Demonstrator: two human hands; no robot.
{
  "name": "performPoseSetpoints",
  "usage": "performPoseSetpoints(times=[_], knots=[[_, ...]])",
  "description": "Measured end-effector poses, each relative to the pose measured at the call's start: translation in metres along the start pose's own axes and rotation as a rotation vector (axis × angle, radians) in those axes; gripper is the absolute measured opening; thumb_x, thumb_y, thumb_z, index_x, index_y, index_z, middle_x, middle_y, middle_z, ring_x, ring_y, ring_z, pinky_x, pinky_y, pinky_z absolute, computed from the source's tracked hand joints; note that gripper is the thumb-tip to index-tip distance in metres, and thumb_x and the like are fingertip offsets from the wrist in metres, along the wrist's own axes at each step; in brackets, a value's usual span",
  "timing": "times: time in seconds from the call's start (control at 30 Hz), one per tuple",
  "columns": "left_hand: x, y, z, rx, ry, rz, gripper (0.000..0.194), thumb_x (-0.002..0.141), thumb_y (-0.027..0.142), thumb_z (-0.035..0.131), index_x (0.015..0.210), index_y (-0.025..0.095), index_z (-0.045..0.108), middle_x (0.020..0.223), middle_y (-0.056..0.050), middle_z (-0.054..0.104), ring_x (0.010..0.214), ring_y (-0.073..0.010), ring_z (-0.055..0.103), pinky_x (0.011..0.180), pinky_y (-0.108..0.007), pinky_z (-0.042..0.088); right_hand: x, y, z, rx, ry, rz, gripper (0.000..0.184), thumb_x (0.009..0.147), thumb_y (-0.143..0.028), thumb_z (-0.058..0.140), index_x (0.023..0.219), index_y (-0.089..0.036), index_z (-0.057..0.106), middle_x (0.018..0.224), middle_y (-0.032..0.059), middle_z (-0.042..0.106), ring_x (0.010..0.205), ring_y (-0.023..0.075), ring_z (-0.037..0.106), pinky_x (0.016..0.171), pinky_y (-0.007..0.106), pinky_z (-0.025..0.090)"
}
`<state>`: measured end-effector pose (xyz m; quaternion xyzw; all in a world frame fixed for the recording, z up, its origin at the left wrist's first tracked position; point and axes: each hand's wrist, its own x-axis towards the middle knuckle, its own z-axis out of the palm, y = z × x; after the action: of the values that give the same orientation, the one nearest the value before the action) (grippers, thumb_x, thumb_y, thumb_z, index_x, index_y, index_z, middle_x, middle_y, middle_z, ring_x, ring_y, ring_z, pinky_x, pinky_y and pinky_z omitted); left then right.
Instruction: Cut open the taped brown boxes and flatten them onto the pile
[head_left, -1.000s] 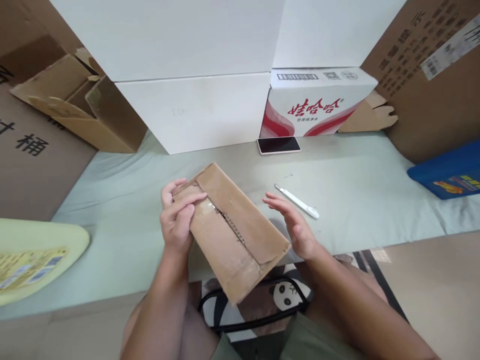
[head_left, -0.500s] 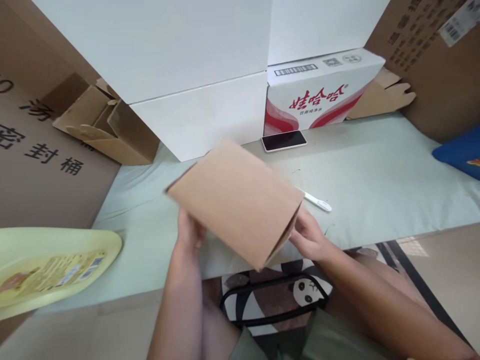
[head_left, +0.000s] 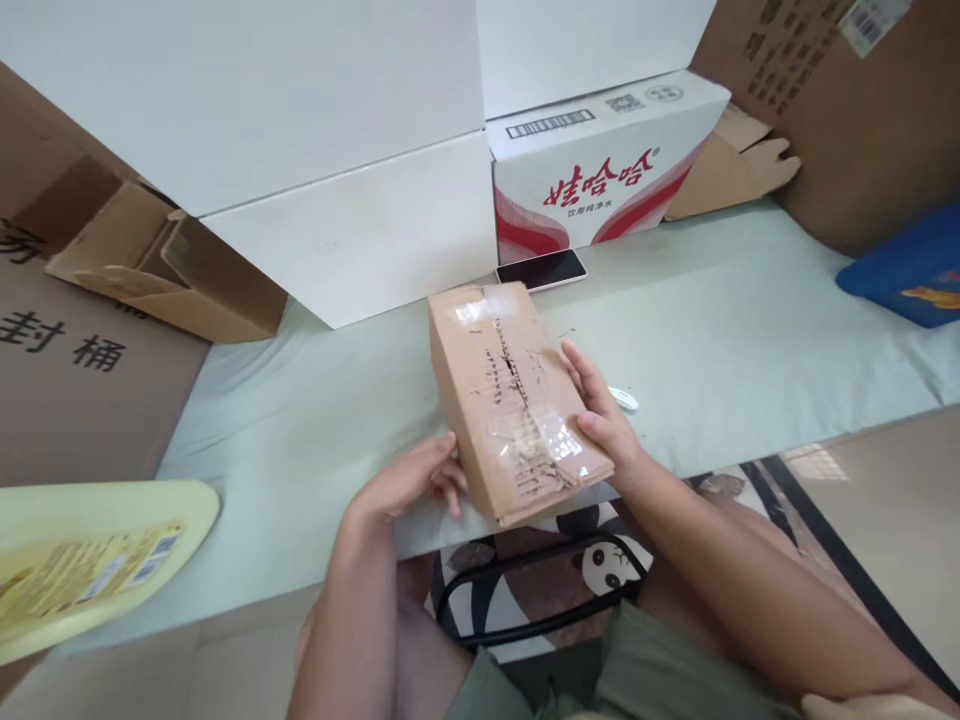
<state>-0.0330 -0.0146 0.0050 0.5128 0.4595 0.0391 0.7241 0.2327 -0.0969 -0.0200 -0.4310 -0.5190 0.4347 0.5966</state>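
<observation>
A brown cardboard box [head_left: 517, 395] lies at a slant in front of me, its taped face up. Scuffed clear tape and dark torn marks run along the seam. My right hand [head_left: 604, 415] grips the box's right side, thumb over the top edge and fingers stretched along the side. At the lower left side, my left hand [head_left: 420, 475] touches the box with its thumb tip, its other fingers loosely bent and apart. A white handle-like tool [head_left: 624, 399] lies right of the box, partly hidden behind my right hand. The underside of the box is hidden.
A phone [head_left: 544, 269] lies behind the box, against a white and red carton [head_left: 600, 190]. Large white boxes [head_left: 352, 230] stand at the back. An opened carton [head_left: 202, 280] is at left, a yellow-green container [head_left: 112, 500] at front left, a blue package [head_left: 907, 265] at right.
The box has been turned over from its plain face to its taped face and lowered. My left hand has shifted to its lower left side. The view has swung slightly right.
</observation>
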Motion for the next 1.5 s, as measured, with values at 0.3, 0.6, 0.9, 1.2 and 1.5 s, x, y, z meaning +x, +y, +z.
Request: performPoseSetpoints(times=[0.3, 0.6, 0.9, 1.2, 1.5], knots=[[0.002, -0.007, -0.023, -0.148, 0.749, 0.728, 0.043, 0.078, 0.064, 0.073, 0.096, 0.025, 0.068, 0.088, -0.005, 0.076, 0.081, -0.0192, 0.072, 0.068, -0.028, 0.055, 0.003, -0.007, 0.003, -0.058, -0.263, -0.062, 0.039, 0.098, -0.058, 0.061, 0.128, -0.035, 0.064, 0.168, 0.0060, 0.038, 0.159, 0.0304, 0.036, 0.124, 0.056, 0.040], [0.015, -0.011, -0.007, 0.142, 0.649, 0.893, 0.072, 0.077, 0.079, 0.067, 0.127, 0.029, 0.054, 0.149, -0.014, 0.052, 0.140, -0.0339, 0.053, 0.109, -0.047, 0.052, 0.005, -0.010, 0.002, 0.026, -0.528, 0.030, 0.053, 0.087, -0.057, 0.077, 0.133, -0.038, 0.057, 0.174, 0.0048, 0.028, 0.161, 0.0314, 0.031, 0.116, 0.055, 0.049], [0.026, -0.020, -0.009, -0.080, 0.521, 1.053, 0.054, 0.078, 0.057, 0.078, 0.123, 0.032, 0.060, 0.125, -0.005, 0.057, 0.104, -0.0234, 0.057, 0.085, -0.035, 0.051, 0.001, -0.019, 0.006, 0.057, -0.542, 0.180, 0.049, 0.092, -0.057, 0.069, 0.133, -0.039, 0.050, 0.178, 0.0006, 0.015, 0.166, 0.0305, 0.016, 0.119, 0.054, 0.045], [0.036, -0.025, -0.006, -0.032, 0.671, 1.080, 0.051, 0.081, 0.065, 0.070, 0.117, 0.031, 0.058, 0.118, -0.005, 0.058, 0.103, -0.0258, 0.057, 0.090, -0.042, 0.050, 0.016, 0.000, -0.020, -0.728, 0.178, 0.213, 0.039, 0.088, -0.051, 0.057, 0.115, -0.023, 0.064, 0.123, 0.0147, 0.071, 0.122, 0.0338, 0.065, 0.110, 0.054, 0.047], [0.036, -0.022, -0.007, -0.024, 0.683, 1.091, 0.048, 0.081, 0.062, 0.071, 0.116, 0.031, 0.059, 0.114, -0.005, 0.059, 0.100, -0.0246, 0.057, 0.086, -0.040, 0.050, 0.025, -0.007, -0.059, -1.390, 0.061, 0.625, 0.027, 0.084, -0.037, 0.058, 0.098, -0.019, 0.071, 0.105, 0.0155, 0.071, 0.094, 0.0309, 0.065, 0.070, 0.037, 0.045]])
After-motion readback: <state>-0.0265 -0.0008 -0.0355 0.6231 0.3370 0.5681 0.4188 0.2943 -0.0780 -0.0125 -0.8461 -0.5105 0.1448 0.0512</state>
